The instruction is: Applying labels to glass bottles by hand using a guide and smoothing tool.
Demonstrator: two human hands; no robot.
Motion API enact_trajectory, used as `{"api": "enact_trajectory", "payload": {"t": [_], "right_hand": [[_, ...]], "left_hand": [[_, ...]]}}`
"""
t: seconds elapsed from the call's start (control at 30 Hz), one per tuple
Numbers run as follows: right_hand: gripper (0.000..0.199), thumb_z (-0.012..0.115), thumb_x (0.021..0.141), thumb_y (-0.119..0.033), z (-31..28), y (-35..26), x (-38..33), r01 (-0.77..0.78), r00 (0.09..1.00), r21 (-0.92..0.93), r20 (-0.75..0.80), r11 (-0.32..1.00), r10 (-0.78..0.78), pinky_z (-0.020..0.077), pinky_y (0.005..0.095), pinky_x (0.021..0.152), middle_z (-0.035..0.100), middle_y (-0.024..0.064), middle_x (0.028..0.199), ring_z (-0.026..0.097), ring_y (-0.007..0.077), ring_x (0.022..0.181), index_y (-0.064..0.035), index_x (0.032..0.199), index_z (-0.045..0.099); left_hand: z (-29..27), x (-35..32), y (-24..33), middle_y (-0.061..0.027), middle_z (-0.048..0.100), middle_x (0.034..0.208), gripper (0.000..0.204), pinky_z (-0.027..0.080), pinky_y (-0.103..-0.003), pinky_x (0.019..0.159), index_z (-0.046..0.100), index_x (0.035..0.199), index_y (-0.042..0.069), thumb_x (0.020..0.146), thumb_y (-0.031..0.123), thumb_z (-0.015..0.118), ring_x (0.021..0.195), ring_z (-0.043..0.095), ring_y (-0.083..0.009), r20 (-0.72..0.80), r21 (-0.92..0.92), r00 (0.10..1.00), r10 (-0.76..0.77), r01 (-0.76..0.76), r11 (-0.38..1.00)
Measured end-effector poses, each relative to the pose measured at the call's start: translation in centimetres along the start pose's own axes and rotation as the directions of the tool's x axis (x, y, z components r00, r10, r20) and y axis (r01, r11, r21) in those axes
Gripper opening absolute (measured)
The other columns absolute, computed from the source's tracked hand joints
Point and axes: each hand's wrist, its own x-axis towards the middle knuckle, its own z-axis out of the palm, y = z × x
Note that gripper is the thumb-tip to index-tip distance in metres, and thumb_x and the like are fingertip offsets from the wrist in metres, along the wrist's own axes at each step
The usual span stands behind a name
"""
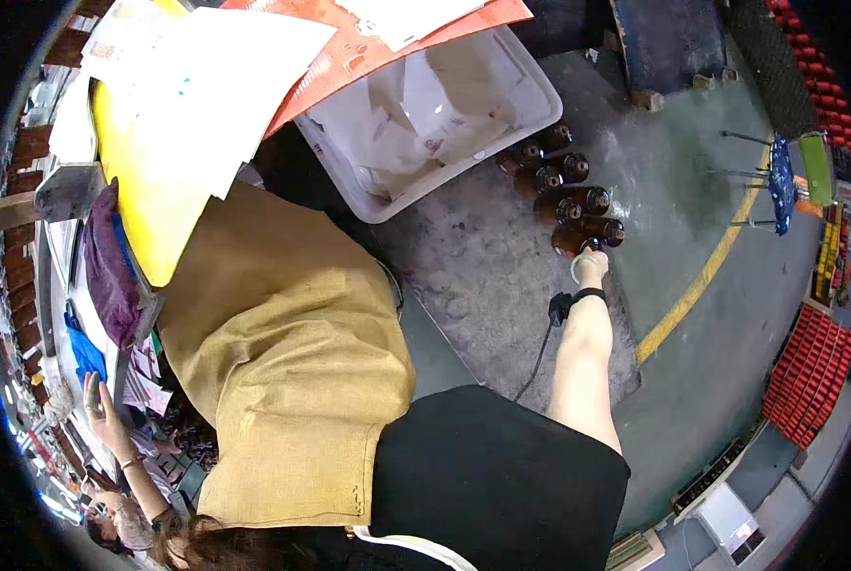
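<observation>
The setting is an industrial workshop or small factory floor. The floor point(692, 190) is bare, stained concrete painted grey-green, with a yellow lane line point(702, 276) marking a walkway. Stacks of red crates point(811, 371) stand along the right edge, next to a metal unit point(730, 519) set against the wall. Brown glass bottles point(564, 195) are grouped directly on the floor beside a large white plastic tub point(530, 90) filled with paper scraps. A cluttered worktable point(102, 266) at the left carries sheets, cloth and tools.
</observation>
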Motion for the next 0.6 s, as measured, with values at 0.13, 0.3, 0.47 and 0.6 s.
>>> {"api": "enact_trajectory", "payload": {"t": [0.13,0.3,0.47,0.6], "right_hand": [[0.034,0.075,0.091,-0.027,1.6,2.2,0.3,0.089,0.961,0.107,-0.272,0.99,-0.057,0.0579,0.0471,0.09,0.075,0.0225,0.112,0.072,0.0363,0.107,-0.0038,0.116,0.069],[0.025,0.07,0.096,-0.014,9.8,8.9,-4.9,0.513,0.858,0.315,-0.147,0.799,-0.493,0.0553,0.0432,0.09,0.074,0.0177,0.113,0.071,0.033,0.104,0.0001,0.117,0.069],[0.024,0.076,0.09,-0.003,11.0,4.6,-12.5,0.521,0.784,0.391,0.131,0.758,-0.607,0.054,0.0331,0.08,0.069,0.0076,0.101,0.065,0.0172,0.089,-0.0018,0.113,0.068],[0.021,0.069,0.094,0.001,4.4,-1.9,-18.6,0.691,0.712,0.191,-0.014,0.697,-0.702,0.0532,0.035,0.078,0.065,0.0087,0.098,0.062,0.0187,0.086,-0.0004,0.115,0.067]], "left_hand": [[0.6,-1.4,-3.1,-0.0117,0.056,0.151,0.03,0.044,-0.035,0.113,0.066,0.132,-0.003,0.106,0.012,0.062,0.134,0.055,-0.0198,-0.023,-0.232,0.999,-0.023,0.017,0.972],[-0.9,6.5,3.8,-0.0096,0.057,0.149,0.029,0.046,-0.035,0.107,0.071,0.126,0.005,0.098,0.013,0.071,0.131,0.058,-0.0214,-0.111,-0.255,0.994,0.015,-0.043,0.966],[-3.8,17.6,7.9,-0.0142,0.062,0.14,0.039,0.052,-0.04,0.105,0.068,0.132,0.007,0.098,0.027,0.073,0.126,0.062,-0.0262,-0.139,-0.091,0.981,0.137,-0.151,0.984],[-2.2,30.4,6.7,-0.0208,0.06,0.143,0.06,0.051,-0.041,0.107,0.059,0.142,0.005,0.093,0.035,0.077,0.13,0.06,-0.0332,-0.151,-0.279,0.985,0.083,-0.123,0.952]]}}
